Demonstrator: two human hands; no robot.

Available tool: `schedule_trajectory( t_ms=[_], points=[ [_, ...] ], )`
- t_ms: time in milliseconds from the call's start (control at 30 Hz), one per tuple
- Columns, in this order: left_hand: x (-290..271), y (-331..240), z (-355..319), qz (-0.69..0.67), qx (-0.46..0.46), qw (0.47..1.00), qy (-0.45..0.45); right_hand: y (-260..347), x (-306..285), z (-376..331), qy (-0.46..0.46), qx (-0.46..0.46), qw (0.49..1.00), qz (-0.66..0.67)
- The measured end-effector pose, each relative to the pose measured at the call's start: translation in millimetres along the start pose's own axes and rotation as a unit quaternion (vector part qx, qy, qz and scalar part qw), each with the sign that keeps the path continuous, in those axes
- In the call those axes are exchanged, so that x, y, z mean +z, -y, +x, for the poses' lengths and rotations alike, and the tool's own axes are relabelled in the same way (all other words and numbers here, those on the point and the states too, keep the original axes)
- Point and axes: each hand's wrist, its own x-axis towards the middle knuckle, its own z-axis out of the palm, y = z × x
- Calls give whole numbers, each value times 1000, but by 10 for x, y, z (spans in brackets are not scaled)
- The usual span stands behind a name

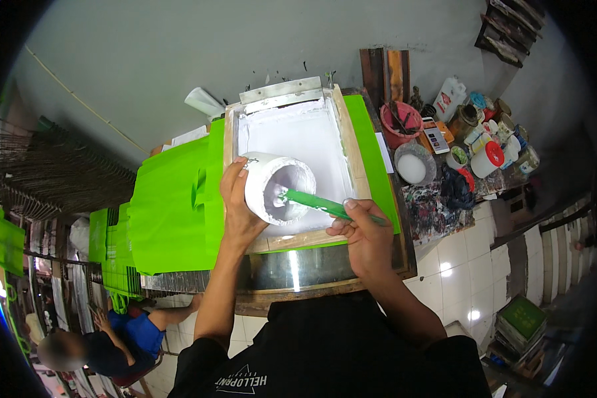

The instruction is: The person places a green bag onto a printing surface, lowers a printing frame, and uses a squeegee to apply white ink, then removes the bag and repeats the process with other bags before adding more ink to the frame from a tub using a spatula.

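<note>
My left hand [237, 205] is wrapped round a white tub [262, 174], tilted so that its mouth faces me and to the right. White ink coats its inside and rim. In my right hand [363, 229] is the handle of a green spatula [320, 201], whose white-smeared tip reaches inside the tub. Both are above a wooden-framed printing screen [346, 142] with white ink over its mesh. A squeegee [280, 90] rests across the screen's far end. Bright green fabric [172, 199] spreads from under the frame to the left and right.
Right of the screen stand a pink bucket [399, 136], a bowl with white content [413, 168], a phone [435, 138], and several paint tubs, including a red-lidded one [488, 159]. A person [123, 338] sits at the lower left, near a drying rack [66, 169].
</note>
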Motion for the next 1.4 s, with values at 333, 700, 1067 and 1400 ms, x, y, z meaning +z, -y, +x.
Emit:
schedule_trajectory(
  t_ms=[333, 700, 1067, 1400],
  points=[
    [318, 68, 91, -138, -297, 945, 0, 412, -133, 420, -19, -86, 996, 3],
    [-510, -62, -132, -103, -419, 902, -1, -591, -33, 2036, 0, -381, 783, -492],
    [-1064, 8, -352, -107, -468, 874, -76, -1636, 790, 1945, 336, -330, 522, -712],
    [-850, 90, -183, -58, -389, 919, -11, -292, 684, 1433, 428, -271, 604, -616]
  ],
)
